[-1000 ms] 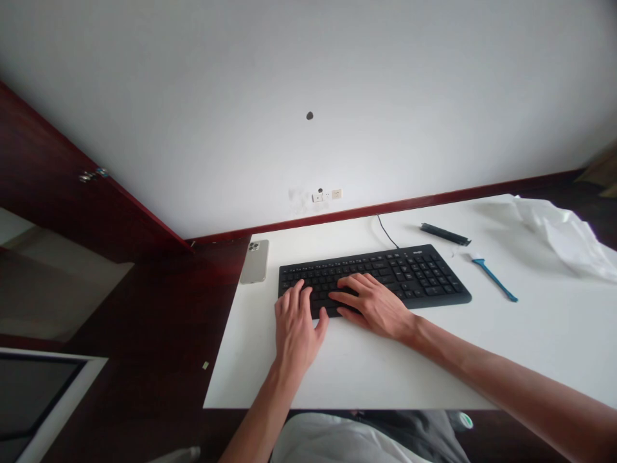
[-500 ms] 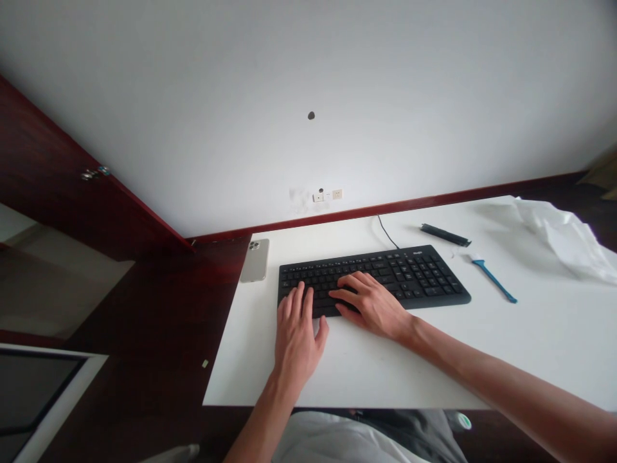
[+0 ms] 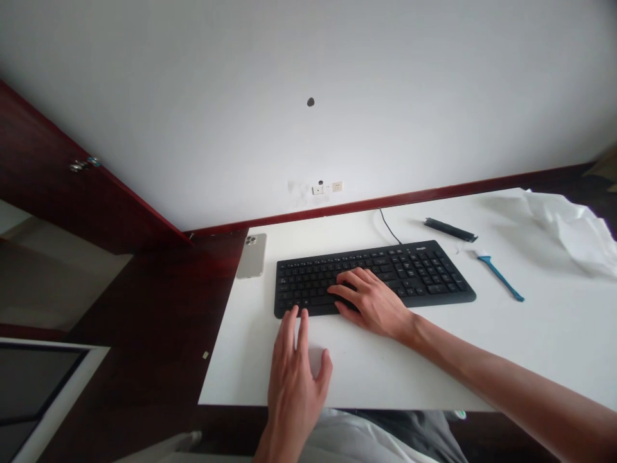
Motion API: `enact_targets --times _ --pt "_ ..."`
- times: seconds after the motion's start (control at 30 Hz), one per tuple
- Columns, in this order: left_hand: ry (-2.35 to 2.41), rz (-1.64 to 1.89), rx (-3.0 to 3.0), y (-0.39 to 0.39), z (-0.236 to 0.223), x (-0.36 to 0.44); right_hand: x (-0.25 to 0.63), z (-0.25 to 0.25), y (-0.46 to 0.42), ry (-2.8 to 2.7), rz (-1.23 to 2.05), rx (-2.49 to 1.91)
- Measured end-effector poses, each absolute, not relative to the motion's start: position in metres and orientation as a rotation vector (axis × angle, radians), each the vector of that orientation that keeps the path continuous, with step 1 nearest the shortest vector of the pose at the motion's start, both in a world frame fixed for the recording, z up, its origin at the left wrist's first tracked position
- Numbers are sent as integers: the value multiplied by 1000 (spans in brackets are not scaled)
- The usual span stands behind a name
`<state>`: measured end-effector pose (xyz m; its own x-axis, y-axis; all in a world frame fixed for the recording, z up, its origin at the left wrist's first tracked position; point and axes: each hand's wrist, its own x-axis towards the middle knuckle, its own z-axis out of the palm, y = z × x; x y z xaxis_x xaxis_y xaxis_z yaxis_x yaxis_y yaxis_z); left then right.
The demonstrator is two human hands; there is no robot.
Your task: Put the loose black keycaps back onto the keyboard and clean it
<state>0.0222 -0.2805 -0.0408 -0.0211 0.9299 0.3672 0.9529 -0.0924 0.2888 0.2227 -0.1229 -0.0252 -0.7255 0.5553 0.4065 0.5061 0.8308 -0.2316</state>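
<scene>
A black keyboard [image 3: 414,273] lies on the white table [image 3: 385,373], its cable running off toward the back edge. My right hand [image 3: 369,302] rests over the middle keys, fingers bent and spread, holding nothing. At the keyboard's lower left edge is my left hand [image 3: 299,373], fingers stretched out and thumb apart, with nothing in it. Its fingertips are by the front row of keys; whether they touch cannot be made out.
A phone [image 3: 252,256] lies face down at the table's left edge. To the right are a blue-handled brush [image 3: 501,278], a dark narrow strip [image 3: 450,229] and a white plastic bag [image 3: 573,231]. Behind stands a wall with sockets [image 3: 328,188]; a dark red door [image 3: 72,186] is at left.
My left hand has drawn back from the left-hand keys toward the table's front edge. My right hand stays over the same keys. The view has shifted slightly.
</scene>
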Motion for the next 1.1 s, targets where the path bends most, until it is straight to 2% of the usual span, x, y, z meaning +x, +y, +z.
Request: enact_targets --times 0.13,0.43,0.57,0.87,1.1 --pt "-2170 -773 -2011 -273 -39 11 223 -25 -122 -2550 139 -777" --pt "-2149 -523 -2012 -255 -21 -7 229 -20 -117 -2505 109 -797" --pt "-2178 -491 -2079 -252 -16 -13 257 -10 -91 -2341 108 -955" --pt "-2027 -682 -2110 -249 -26 -5 352 4 -35 -1778 -53 -1395" --pt "-2024 -585 -2086 -252 -27 16 347 7 -39 -1808 17 -1398"
